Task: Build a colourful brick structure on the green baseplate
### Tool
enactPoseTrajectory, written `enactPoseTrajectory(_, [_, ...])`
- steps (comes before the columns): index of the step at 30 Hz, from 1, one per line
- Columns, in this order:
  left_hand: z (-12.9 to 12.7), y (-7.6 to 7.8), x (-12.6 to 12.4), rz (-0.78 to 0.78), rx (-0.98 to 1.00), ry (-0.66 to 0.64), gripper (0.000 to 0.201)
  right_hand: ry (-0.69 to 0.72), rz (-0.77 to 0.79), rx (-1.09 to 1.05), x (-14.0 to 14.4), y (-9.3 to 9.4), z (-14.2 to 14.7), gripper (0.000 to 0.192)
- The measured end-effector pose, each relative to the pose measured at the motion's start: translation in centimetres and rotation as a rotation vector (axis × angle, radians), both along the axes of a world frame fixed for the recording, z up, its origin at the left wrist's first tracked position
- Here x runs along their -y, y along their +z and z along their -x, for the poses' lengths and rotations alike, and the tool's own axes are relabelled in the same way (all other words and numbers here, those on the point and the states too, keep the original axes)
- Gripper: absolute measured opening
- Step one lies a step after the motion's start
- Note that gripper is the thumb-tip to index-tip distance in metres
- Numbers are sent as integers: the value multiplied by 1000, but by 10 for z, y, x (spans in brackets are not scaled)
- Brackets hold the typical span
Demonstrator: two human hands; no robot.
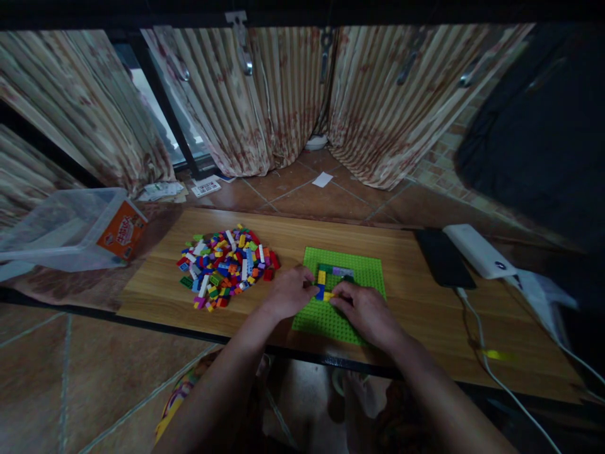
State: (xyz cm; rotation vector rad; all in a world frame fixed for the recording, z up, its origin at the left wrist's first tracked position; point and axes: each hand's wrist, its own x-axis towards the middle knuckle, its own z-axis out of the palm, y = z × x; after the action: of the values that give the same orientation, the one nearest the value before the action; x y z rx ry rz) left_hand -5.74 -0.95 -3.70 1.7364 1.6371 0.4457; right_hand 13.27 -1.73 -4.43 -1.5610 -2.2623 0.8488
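A bright green studded baseplate (371, 271) lies on the table, with a partial outline of toy bricks on it. My left hand (292, 292) is at the outline's left side, its fingertips pinched at a blue brick (320, 294). From the right, my right hand (366, 310) closes its thumb and fingers on a yellow brick (328, 296) beside the blue one. Another yellow brick (322, 277) stands behind the blue brick. Along the far side run a dark green brick (326, 268) and a purple-grey one (342, 272). My right fingers partly hide the outline's right side.
A heap of mixed bricks (227, 265) covers the table's left part. Further left stands a clear plastic box (70, 230) with an orange label. On the right lie a black phone (444, 258) and a white power bank (479, 251), with white cables (479, 328) trailing over the edge.
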Motion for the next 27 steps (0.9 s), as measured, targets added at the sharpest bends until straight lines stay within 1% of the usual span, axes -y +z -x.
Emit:
enactPoseTrajectory(6, [-9, -1, 2, 38, -113, 101, 37, -11, -9, -19, 0, -2, 1, 15])
enactPoseTrajectory(9, [-13, -2, 2, 48, -139, 149, 41, -18, 3, -36, 0, -2, 2, 15])
enactPoseTrajectory(14, [-15, -1, 1, 55, -181, 147, 42, -51, 27, -58, -1, -3, 2, 14])
enactPoseTrajectory(20, [-19, 1, 0, 61, -257, 131, 42, -71, -2, -43, 0, -5, 5, 16])
enactPoseTrajectory(27, [-21, 4, 1, 78, -300, 106, 39, -51, -64, 85, 7, -2, 10, 18])
